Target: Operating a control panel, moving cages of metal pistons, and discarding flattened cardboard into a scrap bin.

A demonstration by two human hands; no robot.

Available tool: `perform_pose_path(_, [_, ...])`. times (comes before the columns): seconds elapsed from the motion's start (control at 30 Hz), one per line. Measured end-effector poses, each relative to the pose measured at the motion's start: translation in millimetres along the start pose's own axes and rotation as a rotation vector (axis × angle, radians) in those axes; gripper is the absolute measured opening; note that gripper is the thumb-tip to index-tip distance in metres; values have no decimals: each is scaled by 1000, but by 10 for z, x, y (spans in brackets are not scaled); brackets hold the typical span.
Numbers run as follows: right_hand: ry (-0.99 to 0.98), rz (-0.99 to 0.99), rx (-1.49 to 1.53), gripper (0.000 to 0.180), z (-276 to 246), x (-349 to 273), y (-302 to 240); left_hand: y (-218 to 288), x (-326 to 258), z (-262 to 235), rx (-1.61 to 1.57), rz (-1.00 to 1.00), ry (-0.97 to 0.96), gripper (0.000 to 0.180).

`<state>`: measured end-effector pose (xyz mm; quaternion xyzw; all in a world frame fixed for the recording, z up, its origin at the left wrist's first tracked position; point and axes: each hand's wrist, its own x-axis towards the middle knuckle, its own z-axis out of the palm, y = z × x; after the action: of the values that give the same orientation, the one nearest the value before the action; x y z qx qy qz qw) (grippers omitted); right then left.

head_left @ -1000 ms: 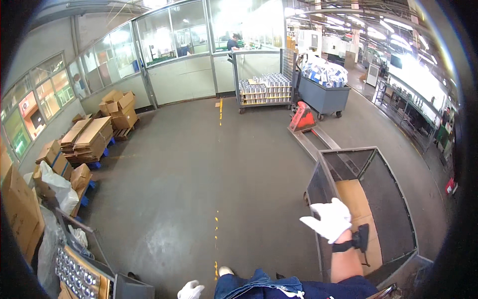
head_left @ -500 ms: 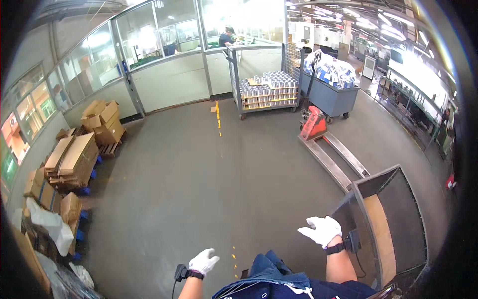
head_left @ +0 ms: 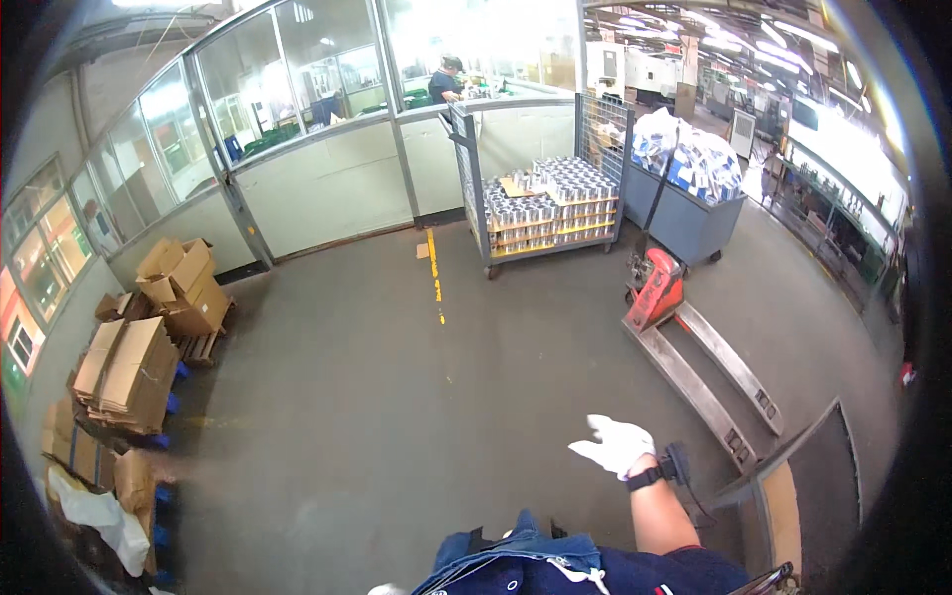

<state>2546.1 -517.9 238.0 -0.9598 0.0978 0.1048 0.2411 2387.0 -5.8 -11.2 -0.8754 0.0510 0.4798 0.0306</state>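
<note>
My right hand [head_left: 617, 446] wears a white glove and has a black device strapped at the wrist. It hangs in the air over the grey floor, fingers apart, with nothing in it. Closest to it on the right stands a dark metal bin [head_left: 828, 476] with a sheet of cardboard [head_left: 780, 516] inside. Of my left hand [head_left: 387, 589] only a sliver of white glove shows at the lower edge, so its fingers are hidden. Ahead on the right, a red pallet truck [head_left: 656, 290] rests with its forks toward me.
A wheeled cage trolley [head_left: 550, 248] holds many metal cylinders in layers. Beside it stands a grey wheeled tub [head_left: 684, 223] full of blue-and-white bags. Flattened cartons [head_left: 124, 372] and open boxes [head_left: 183, 283] sit on pallets at left. A person [head_left: 445, 79] is behind the glass partition.
My left hand has dropped almost out of view. My right hand shifts slightly left in the picture, still open. The trolley and pallet truck appear lower and nearer.
</note>
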Motion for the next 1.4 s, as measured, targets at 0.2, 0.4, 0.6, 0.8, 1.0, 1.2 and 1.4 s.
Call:
perform_pose_path(0.2, [-11,-159,3,82,-327,1765,-1016,-650,1203,87,-146,-102,23,35])
perform_pose_path(0.4, [-139,-112,-109,91,-175,3243,-1688,-968,2673,-1033,470,-296,189,30])
perform_pose_path(0.6, [-108,177,88,97,-715,4217,-1911,-1057,2791,-5077,-637,-250,449,50])
perform_pose_path(0.8, [-99,81,106,104,-841,5702,-1985,-1090,3280,-6804,-741,-121,578,62])
perform_pose_path(1.0, [148,-137,230,105,-1540,7497,-2447,-1534,4151,-6782,-566,-305,290,62])
perform_pose_path(1.2, [367,-445,256,108,-2184,9418,-3017,-1416,4267,-6714,-349,-239,1,40])
perform_pose_path(1.4, [592,-362,-13,116,-2755,10769,-3689,-1287,4943,-7152,-438,-226,-35,37])
